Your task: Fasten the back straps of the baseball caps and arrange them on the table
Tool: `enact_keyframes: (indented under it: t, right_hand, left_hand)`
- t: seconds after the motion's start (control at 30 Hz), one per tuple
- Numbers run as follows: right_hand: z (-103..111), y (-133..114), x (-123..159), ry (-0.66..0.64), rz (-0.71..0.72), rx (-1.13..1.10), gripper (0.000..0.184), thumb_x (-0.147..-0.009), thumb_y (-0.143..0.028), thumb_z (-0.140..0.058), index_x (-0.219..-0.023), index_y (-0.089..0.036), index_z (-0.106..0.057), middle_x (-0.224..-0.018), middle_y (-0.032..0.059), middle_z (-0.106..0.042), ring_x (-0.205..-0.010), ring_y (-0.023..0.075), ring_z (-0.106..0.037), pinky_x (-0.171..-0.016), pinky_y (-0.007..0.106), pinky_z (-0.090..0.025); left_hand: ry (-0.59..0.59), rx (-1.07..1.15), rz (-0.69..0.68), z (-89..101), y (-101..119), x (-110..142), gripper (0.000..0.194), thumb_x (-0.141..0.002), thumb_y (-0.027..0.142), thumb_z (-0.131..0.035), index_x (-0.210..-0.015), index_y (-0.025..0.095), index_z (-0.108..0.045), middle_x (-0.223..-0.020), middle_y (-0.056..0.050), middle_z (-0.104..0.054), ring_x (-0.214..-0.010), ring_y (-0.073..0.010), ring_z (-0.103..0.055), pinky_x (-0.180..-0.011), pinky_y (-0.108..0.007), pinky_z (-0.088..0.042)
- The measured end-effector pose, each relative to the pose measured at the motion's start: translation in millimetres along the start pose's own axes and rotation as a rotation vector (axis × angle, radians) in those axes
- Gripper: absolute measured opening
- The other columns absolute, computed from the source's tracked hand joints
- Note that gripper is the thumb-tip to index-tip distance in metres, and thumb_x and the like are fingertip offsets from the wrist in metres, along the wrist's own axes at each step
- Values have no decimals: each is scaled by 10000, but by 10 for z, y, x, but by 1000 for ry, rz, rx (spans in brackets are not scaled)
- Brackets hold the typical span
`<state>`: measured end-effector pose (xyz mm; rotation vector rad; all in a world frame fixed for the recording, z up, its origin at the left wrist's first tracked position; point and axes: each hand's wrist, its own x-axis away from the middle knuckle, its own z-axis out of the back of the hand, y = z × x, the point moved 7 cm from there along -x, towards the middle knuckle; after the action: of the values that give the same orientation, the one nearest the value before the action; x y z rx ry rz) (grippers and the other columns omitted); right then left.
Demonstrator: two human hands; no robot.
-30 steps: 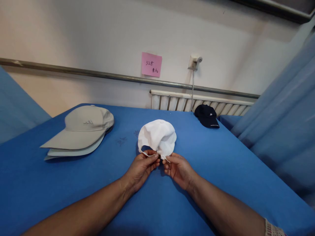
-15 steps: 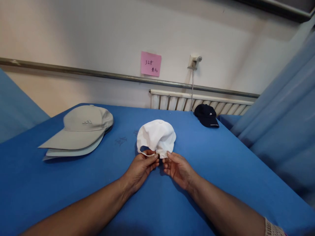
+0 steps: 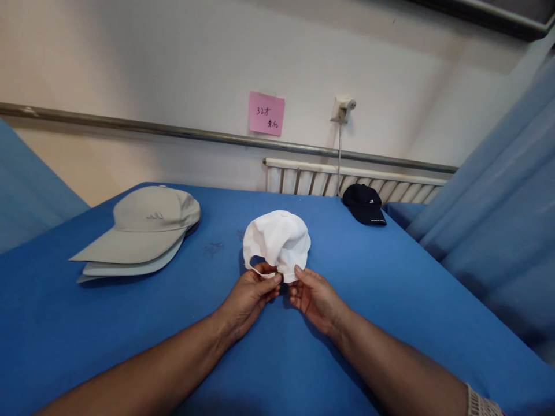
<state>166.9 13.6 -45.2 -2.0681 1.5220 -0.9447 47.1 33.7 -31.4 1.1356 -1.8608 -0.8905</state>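
A white baseball cap point(image 3: 277, 237) rests on the blue-covered table in front of me, its back opening and strap turned my way. My left hand point(image 3: 254, 294) pinches the strap beside a small dark buckle, thumb on the near side. On the other side of the buckle, my right hand point(image 3: 314, 297) grips the cap's lower back edge between thumb and fingers. The cap's brim is hidden behind the crown.
A stack of pale grey caps point(image 3: 143, 225) lies at the left of the blue table point(image 3: 243, 370). A navy cap point(image 3: 364, 203) sits at the far right edge. Behind are a radiator point(image 3: 312, 180), a metal rail, a pink note point(image 3: 266, 113) and a socket. Blue curtains hang at both sides.
Little differs. Both hands keep their hold on the white cap, and its back edge sits very slightly lower near the buckle.
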Motion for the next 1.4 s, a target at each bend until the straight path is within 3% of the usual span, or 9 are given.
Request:
enact_keyframes:
  t: [0.27, 0.5, 0.67, 0.83, 1.13, 1.27, 1.4]
  right_hand:
    - [59, 2, -56, 1, 24, -89, 302, -672, -279, -848, -857, -149, -647, -716, -14, -675, -544, 68, -559, -542, 195, -467]
    - [134, -47, -77, 40, 62, -110, 275, -665, -221, -846, -824, -160, -631, -667, -24, -658, -546, 80, -585, -523, 190, -477]
    - [247, -86, -117, 102, 84, -87, 263, -677, -221, -831, -796, -173, -601, -610, -50, -612, -470, 56, -529, -451, 166, -448]
    - [287, -105, -142, 130, 100, -94, 266, -663, -205, -824, -761, -177, -578, -598, -47, -601, -481, 62, -531, -453, 172, -451]
    - [220, -126, -109, 78, 90, -162, 194, -688, -157, -768, -786, -168, -601, -611, -46, -587, -470, 49, -479, -456, 169, -421]
    - [177, -154, -100, 74, 108, -236, 159, -719, -109, -737, -799, -158, -609, -678, -22, -639, -525, 58, -542, -517, 173, -478]
    - [168, -173, -104, 82, 133, -276, 129, -751, -73, -700, -816, -150, -620, -732, 0, -678, -578, 75, -598, -573, 187, -524]
  left_hand:
    - [-80, 107, 81, -52, -26, 50, 284, -625, 67, -828, -848, 145, -671, -755, -21, -704, -710, -110, -650, -691, -206, -492]
    - [-56, 181, 118, -24, 13, 69, 239, -678, -6, -725, -869, 136, -712, -830, -53, -720, -789, -139, -673, -721, -221, -520]
    - [-43, 343, 130, 80, 100, -2, 146, -774, 78, -643, -903, 89, -709, -915, -94, -724, -912, -193, -675, -821, -281, -542]
    - [-11, 404, 113, 168, 202, -81, 94, -841, 99, -602, -881, 109, -686, -792, -66, -711, -745, -159, -674, -770, -282, -561]
    - [-8, 439, 39, 229, 298, -138, 142, -858, 32, -549, -900, 103, -665, -768, -50, -695, -721, -135, -665, -802, -282, -563]
    - [-25, 448, 72, 216, 270, -126, 152, -843, 88, -548, -926, 88, -675, -860, -92, -720, -815, -178, -683, -831, -309, -558]
    - [-108, 349, 143, 62, 144, -9, 247, -775, 38, -603, -1003, 91, -680, -1022, -109, -721, -964, -197, -674, -887, -299, -523]
